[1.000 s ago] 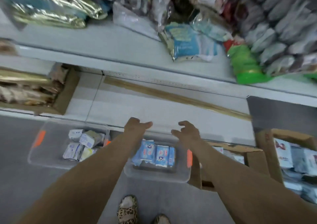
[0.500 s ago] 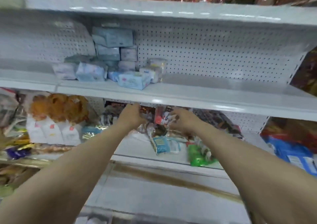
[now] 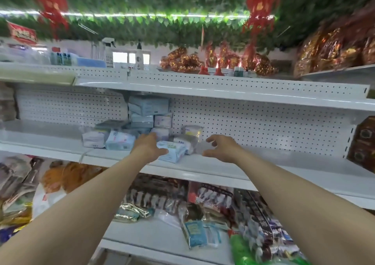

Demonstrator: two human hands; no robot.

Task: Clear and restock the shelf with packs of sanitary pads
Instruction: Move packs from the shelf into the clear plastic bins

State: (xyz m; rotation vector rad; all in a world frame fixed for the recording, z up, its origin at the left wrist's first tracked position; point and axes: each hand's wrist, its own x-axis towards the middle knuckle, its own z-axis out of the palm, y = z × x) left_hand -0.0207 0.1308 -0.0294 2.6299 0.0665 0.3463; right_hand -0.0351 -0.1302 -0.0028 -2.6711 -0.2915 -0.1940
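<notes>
Both hands are reaching higher than 0.5 s ago, now over the shelf (image 3: 223,170). Left hand (image 3: 149,147): fingers spreading, thumb seemingly touching the blue pad pack (image 3: 175,152), which is lying between both hands' fingertips. Right hand (image 3: 223,149): fingers loosely curling, holding nothing. Judging the pack light, soft and film-slick; gripping its two ends is looking best.

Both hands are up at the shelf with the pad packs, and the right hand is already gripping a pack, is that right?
Not quite. The head view shows the right hand gripping nothing, its fingers spread beside the packs. It and the left hand are both up at that shelf.
</notes>
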